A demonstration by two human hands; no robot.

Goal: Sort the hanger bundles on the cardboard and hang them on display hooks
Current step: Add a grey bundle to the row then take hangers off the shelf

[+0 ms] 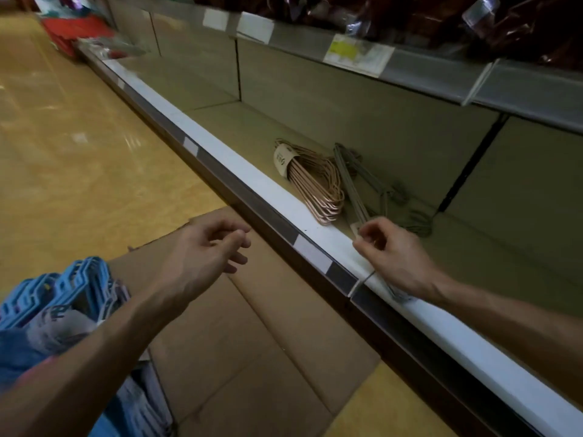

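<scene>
A pink-gold wire hanger bundle with a paper band lies on the bottom shelf. Beside it on the right lies a grey-green hanger bundle. My right hand is at the shelf's white front edge and grips the near end of the grey-green bundle, whose lower part shows under my palm. My left hand hovers over the flattened cardboard on the floor with fingers loosely curled and holds nothing. Blue plastic hangers lie at the lower left, partly behind my left forearm.
An upper shelf rail with price tags runs overhead, with dark wrapped goods above it. A black bracket stands at the shelf's back. Yellow floor spreads to the left. Red goods sit far down the aisle.
</scene>
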